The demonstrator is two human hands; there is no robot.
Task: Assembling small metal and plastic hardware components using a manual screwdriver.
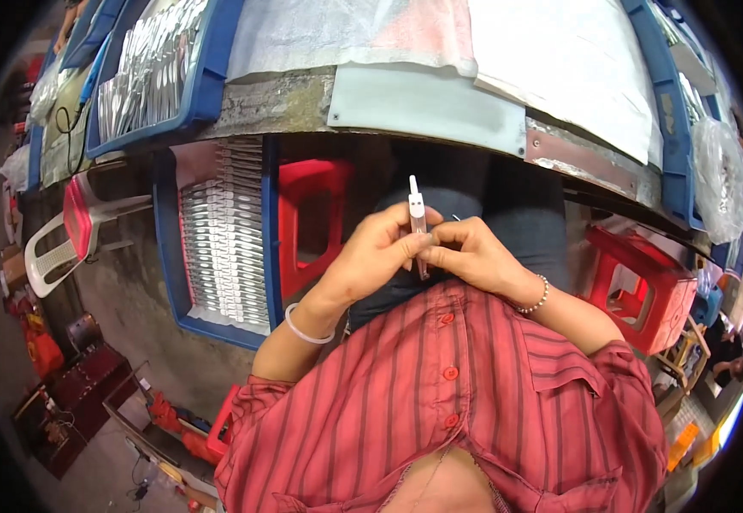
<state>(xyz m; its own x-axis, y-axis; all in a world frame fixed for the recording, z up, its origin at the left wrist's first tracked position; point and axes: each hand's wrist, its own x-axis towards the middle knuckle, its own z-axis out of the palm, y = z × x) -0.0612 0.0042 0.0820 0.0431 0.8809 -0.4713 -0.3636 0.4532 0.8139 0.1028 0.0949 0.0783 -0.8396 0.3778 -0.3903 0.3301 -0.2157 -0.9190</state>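
Note:
My left hand (378,256) is closed around a slim pen-shaped thing (416,207) with a narrow white tip, a white collar and a clear or pinkish body. It is held upright in view, over my lap, with its tip toward the bench. My right hand (472,254) is closed beside it, the thumb meeting the left thumb at the thing's body. A small thin glint shows above the right fingers; what they pinch is mostly hidden. Left of my hands, a blue tray (219,329) holds stacked rows of slim silvery and white pieces.
Ahead runs the bench edge with a pale plate (427,104) and white sheets (560,51). Another blue tray (205,94) of slim pieces stands on the bench at left. A blue bin (675,111) with plastic bags is at right. Red stools (636,299) flank my legs.

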